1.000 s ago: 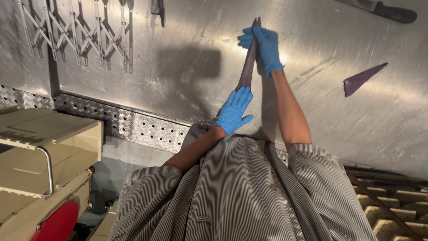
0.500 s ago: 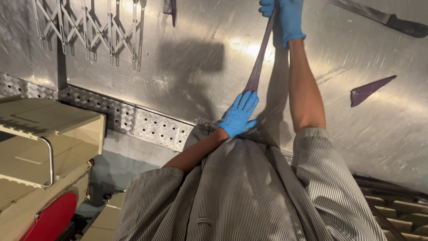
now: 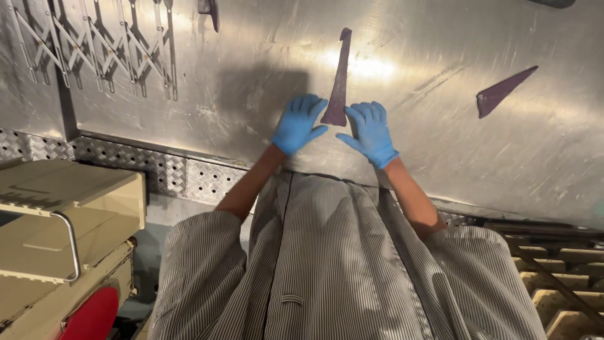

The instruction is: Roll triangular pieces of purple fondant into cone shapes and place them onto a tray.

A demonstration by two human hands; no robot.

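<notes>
The long purple strip (image 3: 340, 82) lies flat on the steel table (image 3: 440, 157), centre-top of the frame, already stretched out. The left hand (image 3: 297, 124) and right hand (image 3: 371, 132) flank its wide lower end, fingers (image 3: 313, 104) spread, palms down, gripping nothing. A second purple wedge (image 3: 501, 93) waits at right, untouched.

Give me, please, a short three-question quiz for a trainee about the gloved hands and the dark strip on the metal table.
1. True or false: the left hand grips the long dark strip in a fist.
2. What else of that colour lies on the steel table? A) a triangular piece B) a round ball
3. What covers both hands?

Key
1. False: both hands lie open, the right hand beside the strip's wide end.
2. A, the triangular piece.
3. Blue gloves.
</notes>
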